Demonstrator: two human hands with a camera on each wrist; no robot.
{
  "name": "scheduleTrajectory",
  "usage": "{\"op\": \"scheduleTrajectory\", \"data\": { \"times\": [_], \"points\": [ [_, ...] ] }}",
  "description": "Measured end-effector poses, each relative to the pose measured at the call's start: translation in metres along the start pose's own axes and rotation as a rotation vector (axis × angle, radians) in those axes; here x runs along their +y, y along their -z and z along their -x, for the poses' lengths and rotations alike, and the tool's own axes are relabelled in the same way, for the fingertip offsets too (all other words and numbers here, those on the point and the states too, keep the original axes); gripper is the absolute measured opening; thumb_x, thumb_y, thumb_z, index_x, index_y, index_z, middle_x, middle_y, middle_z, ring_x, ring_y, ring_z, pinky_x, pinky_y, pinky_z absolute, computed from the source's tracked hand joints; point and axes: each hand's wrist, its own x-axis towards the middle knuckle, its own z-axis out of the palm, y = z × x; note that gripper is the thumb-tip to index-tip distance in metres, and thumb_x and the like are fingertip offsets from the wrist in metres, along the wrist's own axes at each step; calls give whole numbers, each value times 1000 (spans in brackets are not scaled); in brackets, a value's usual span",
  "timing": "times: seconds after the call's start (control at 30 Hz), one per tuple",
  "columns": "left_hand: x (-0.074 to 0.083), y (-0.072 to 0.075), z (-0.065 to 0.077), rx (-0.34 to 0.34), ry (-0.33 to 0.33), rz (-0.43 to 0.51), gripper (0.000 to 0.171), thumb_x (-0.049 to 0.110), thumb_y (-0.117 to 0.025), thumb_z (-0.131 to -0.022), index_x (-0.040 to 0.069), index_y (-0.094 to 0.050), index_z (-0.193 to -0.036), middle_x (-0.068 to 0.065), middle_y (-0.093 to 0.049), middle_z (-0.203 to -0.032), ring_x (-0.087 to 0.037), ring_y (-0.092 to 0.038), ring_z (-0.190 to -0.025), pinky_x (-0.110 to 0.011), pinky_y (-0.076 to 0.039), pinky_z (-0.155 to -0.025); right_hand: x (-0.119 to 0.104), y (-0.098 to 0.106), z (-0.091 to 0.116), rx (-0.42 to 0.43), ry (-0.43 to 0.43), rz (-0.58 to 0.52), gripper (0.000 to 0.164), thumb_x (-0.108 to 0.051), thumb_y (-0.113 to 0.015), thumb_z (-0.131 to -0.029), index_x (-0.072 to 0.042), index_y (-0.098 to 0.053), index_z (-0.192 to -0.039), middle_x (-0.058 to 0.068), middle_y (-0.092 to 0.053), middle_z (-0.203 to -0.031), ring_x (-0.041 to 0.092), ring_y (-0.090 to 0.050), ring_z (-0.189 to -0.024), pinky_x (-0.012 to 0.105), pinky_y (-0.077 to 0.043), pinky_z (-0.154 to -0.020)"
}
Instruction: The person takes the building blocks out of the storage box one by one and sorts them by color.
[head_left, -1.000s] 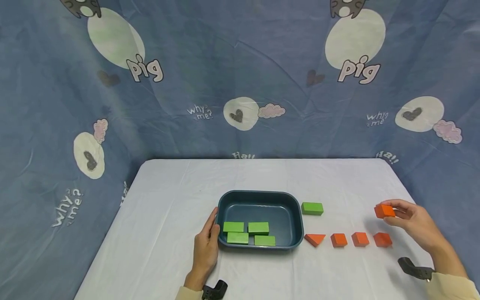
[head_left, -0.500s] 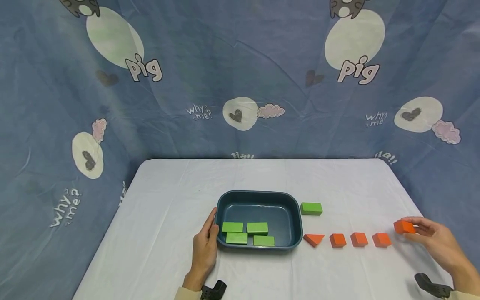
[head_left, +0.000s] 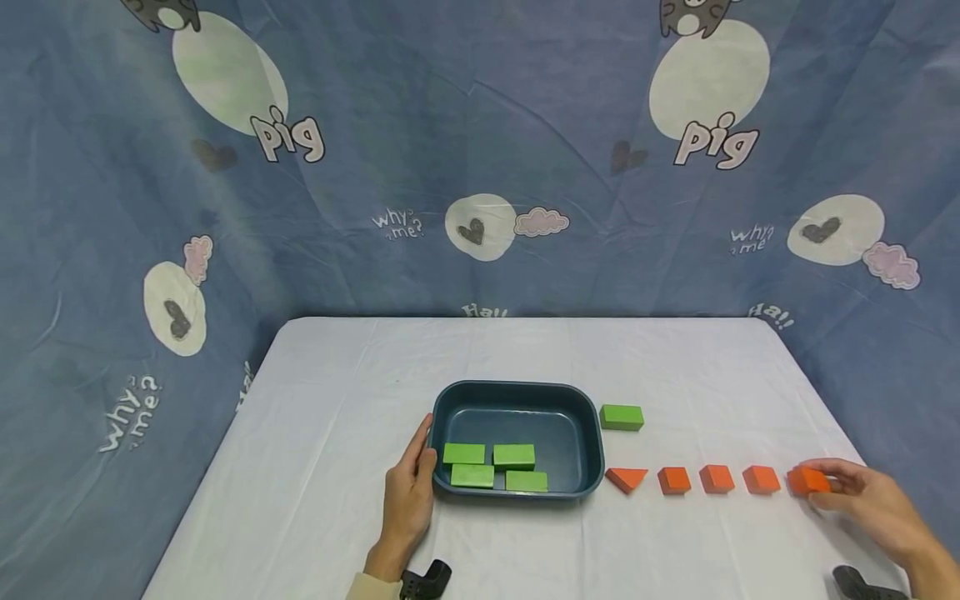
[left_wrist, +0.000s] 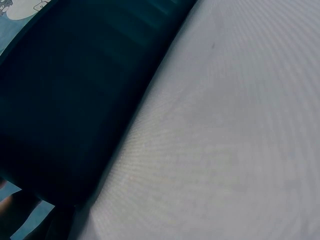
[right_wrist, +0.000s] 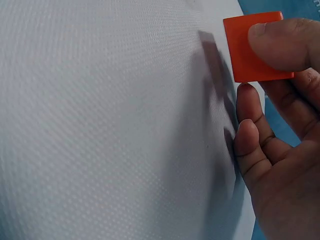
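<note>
An orange square block (head_left: 807,481) is pinched between the thumb and fingers of my right hand (head_left: 866,504), close to the tabletop at the right end of a row. In the right wrist view the thumb lies across the face of this block (right_wrist: 241,52). The row to its left has three similar orange blocks (head_left: 717,479) and an orange triangular block (head_left: 626,478). My left hand (head_left: 407,504) rests along the left side of a dark blue tray (head_left: 573,442), fingers extended against its outer wall. Several green rectangular blocks (head_left: 472,476) lie in the tray's front left part.
One more green block (head_left: 622,417) lies just right of the tray. A white cloth covers the table (head_left: 352,392). Behind and beside it hangs a blue printed curtain (head_left: 375,125). Each wrist wears a black device (head_left: 427,579).
My right hand has carried the orange block rightward, then toward the front and down to the end of the row. The left hand and tray stay in place.
</note>
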Motion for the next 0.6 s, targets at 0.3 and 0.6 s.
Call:
{"op": "scheduleTrajectory", "data": {
  "times": [0.3, 0.6],
  "points": [
    [-2, 0, 1, -9, 11, 10, 45, 17, -51, -108, 11, -50, -152, -2, -54, -147, -16, -49, -134, -8, -31, -105, 2, -3, -3, -9, 10, 60, 65, -19, -80, -86, 15, -52, -133, 26, -67, -115, 26, -59, -95, 40, -48, -77],
    [-2, 1, 0, -5, 16, 1, 44, 17, -51, -108, 9, -50, -152, -2, -53, -148, -17, -47, -136, -8, -29, -106, 6, -3, -9, -7, -13, 14, 69, -17, -83, -84, 17, -49, -134, 23, -69, -111, 28, -59, -94, 52, -46, -86]
  ]
}}
